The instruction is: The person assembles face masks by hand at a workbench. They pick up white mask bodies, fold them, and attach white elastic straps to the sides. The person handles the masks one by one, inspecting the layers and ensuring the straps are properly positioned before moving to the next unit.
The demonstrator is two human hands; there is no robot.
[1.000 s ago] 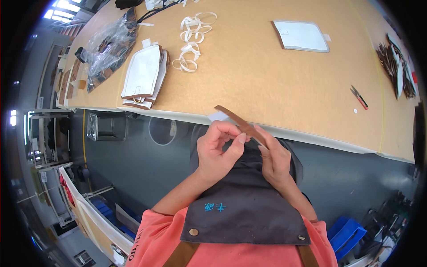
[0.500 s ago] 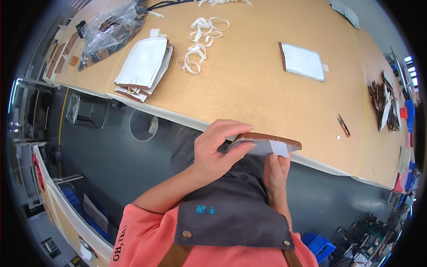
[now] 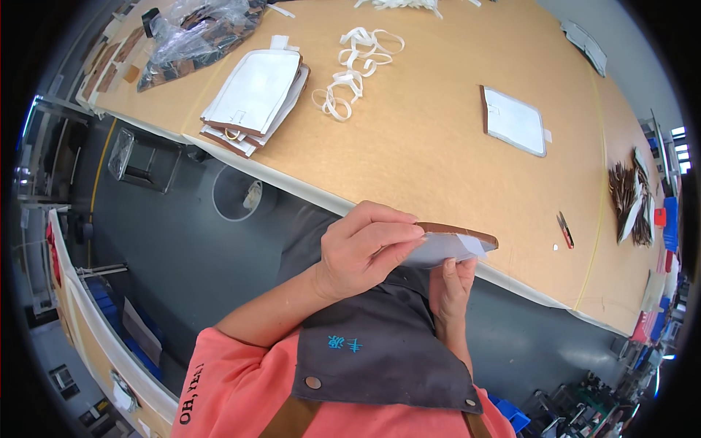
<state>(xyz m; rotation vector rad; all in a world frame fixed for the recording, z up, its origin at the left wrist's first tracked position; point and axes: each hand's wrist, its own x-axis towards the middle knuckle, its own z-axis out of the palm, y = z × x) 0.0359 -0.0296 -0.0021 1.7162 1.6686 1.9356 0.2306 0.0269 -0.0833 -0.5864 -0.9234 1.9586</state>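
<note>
Both my hands hold one flat, white-lined panel with a brown edge point(image 3: 431, 254) just over the near table edge. My left hand point(image 3: 369, 244) pinches its left end between thumb and fingers. From below, my right hand point(image 3: 451, 283) grips its lower right part, beside a white tab. Some of the right fingers are hidden behind the panel. A similar white panel with a brown edge point(image 3: 514, 121) lies on the table point(image 3: 416, 146) farther right. To the left, a stack of such panels point(image 3: 252, 91) sits near the table edge.
Small red-handled snips point(image 3: 565, 231) lie on the right of the table. A tangled white ribbon point(image 3: 352, 80) is behind the stack. Plastic-wrapped pieces point(image 3: 197, 44) are far left, a brown-and-white bundle point(image 3: 632, 201) far right. A round bin point(image 3: 237, 193) stands on the floor.
My left hand has closed its fingers nearer together on the panel's left end. The panel has tilted, its right end slightly lower. The view has shifted a little.
</note>
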